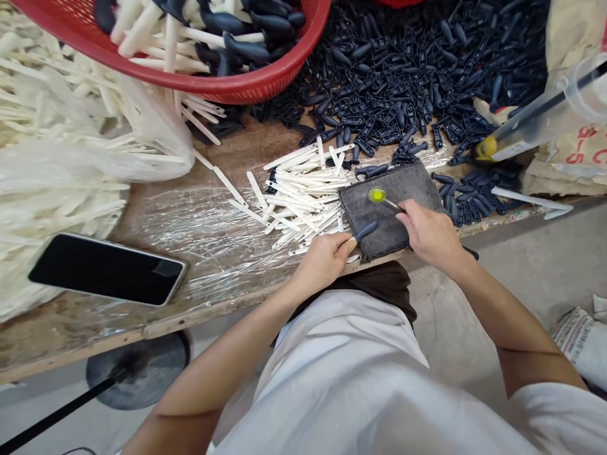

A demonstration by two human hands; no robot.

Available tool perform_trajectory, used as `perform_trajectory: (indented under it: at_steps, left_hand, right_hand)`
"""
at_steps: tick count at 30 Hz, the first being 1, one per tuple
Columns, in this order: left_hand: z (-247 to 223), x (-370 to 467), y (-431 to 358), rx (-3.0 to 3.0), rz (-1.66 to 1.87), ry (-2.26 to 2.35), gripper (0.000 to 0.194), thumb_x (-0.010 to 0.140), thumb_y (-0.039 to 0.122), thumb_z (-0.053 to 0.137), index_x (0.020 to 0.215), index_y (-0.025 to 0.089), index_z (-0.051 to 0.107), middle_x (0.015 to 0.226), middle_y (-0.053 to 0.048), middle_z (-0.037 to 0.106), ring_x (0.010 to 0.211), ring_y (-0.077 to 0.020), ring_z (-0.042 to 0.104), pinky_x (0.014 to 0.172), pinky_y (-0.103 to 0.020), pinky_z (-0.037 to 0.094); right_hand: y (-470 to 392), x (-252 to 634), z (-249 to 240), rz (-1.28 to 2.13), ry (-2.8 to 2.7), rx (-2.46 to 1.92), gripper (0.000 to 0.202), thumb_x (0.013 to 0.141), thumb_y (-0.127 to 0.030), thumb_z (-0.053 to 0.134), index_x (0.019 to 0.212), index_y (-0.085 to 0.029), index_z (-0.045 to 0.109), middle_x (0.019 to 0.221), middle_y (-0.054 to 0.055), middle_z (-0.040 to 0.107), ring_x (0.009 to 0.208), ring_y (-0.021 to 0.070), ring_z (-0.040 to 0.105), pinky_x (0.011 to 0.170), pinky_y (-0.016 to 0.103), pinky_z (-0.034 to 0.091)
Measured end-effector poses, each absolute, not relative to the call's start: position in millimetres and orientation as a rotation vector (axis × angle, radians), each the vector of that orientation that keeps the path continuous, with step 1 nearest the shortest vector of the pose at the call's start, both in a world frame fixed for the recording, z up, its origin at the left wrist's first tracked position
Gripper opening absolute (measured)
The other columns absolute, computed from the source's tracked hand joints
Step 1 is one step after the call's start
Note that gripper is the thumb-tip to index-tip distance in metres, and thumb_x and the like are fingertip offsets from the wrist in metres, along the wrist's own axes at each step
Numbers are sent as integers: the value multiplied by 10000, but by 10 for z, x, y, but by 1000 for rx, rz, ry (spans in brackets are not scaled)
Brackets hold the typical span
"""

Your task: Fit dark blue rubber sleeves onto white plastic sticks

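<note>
My left hand [325, 258] is closed on a white plastic stick whose far end carries a dark blue handle piece [367, 229]. That piece lies over the near left part of a dark square pad [415, 186] at the bench edge. My right hand [430, 232] grips a small hammer with a yellow-green round head [377, 195] and a thin metal shaft. The hammer head is above the pad, just beyond the handle piece; whether it touches the pad I cannot tell. Left of the pad lies a loose pile of flat white sticks [298, 193].
A heap of dark blue handle parts [393, 69] covers the back of the bench. A red basket [246, 88] holds sticks with handles attached. White sticks in clear plastic [156, 136] lie left, near a phone [109, 268]. A clear plastic container [545, 117] leans at the right.
</note>
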State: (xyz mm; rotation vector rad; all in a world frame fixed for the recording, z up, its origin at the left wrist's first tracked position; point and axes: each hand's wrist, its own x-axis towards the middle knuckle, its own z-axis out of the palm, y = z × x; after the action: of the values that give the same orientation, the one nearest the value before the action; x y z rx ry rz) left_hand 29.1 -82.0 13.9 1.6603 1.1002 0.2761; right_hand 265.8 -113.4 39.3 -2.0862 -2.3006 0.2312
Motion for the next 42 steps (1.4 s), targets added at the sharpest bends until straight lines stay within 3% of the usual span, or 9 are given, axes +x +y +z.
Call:
perform_trajectory:
  at_steps: [7, 11, 15, 19, 23, 28, 32, 36, 42]
  left_hand:
    - [128, 348, -838, 1673, 253, 1165, 343, 902, 308, 473, 587, 175, 494, 513, 41, 430, 535, -104, 353, 563, -251, 279]
    - [120, 350, -857, 1688, 241, 1209, 349, 894, 342, 482, 593, 170, 519, 510, 35, 436, 532, -104, 345, 552, -249, 269]
    - [105, 366, -875, 1704, 242, 1230, 335, 891, 348, 482, 623, 167, 568, 512, 30, 452, 526, -105, 343, 546, -250, 267]
    - [108, 372, -885, 1723, 243, 1252, 306, 889, 337, 487, 670, 164, 612, 531, 26, 483, 531, -107, 369, 554, -249, 275]
    - [111, 376, -891, 1760, 255, 1240, 306, 890, 315, 492, 641, 166, 587, 523, 30, 468, 529, -105, 369, 564, -248, 284]
    - [116, 392, -924, 1832, 269, 1299, 260, 887, 257, 505, 673, 165, 618, 558, 15, 534, 525, -111, 406, 568, -252, 295]
    - [118, 406, -963, 1965, 253, 1305, 265, 916, 249, 502, 725, 166, 665, 592, -11, 592, 529, -129, 459, 578, -263, 319]
    - [41, 397, -1029, 2180, 284, 1320, 224, 938, 222, 499, 894, 160, 710, 730, -60, 684, 637, -170, 583, 612, -273, 367]
    - [-115, 290, -1150, 2367, 473, 1240, 239, 974, 241, 482, 1018, 172, 706, 820, -73, 685, 736, -177, 628, 626, -260, 436]
  right_hand:
    - [-1461, 2607, 656, 228, -2091, -1921, 414, 1033, -318, 346, 1395, -254, 537, 1118, 84, 744, 927, 213, 698, 690, 297, 452]
    - [-1513, 2601, 664, 278, -2254, -2125, 437, 1023, -314, 366, 1420, -249, 536, 1026, 86, 756, 824, 216, 697, 657, 292, 436]
    - [-1543, 2549, 694, 207, -2272, -2188, 479, 1046, -307, 300, 1496, -232, 448, 1048, 81, 738, 843, 178, 682, 679, 261, 415]
    - [-1543, 2466, 766, 232, -2416, -2186, 472, 1045, -335, 328, 1485, -238, 467, 923, 75, 733, 735, 173, 665, 612, 268, 354]
    - [-1550, 2388, 801, 212, -2457, -2134, 470, 1047, -323, 322, 1496, -258, 446, 938, 73, 722, 739, 159, 660, 604, 268, 326]
    - [-1603, 2335, 780, 145, -2593, -2072, 472, 1026, -310, 366, 1488, -262, 451, 849, 67, 702, 600, 152, 604, 564, 293, 273]
    - [-1616, 2317, 795, 141, -2592, -2106, 472, 1023, -309, 364, 1484, -256, 450, 864, 74, 703, 626, 152, 620, 553, 301, 253]
    - [-1496, 2389, 773, 125, -2572, -2180, 455, 1036, -366, 322, 1454, -274, 475, 867, 78, 700, 625, 171, 621, 540, 312, 208]
    - [-1108, 2676, 459, -158, -2221, -2370, 437, 1023, -337, 333, 1396, -230, 533, 933, 109, 672, 784, 223, 598, 618, 313, 267]
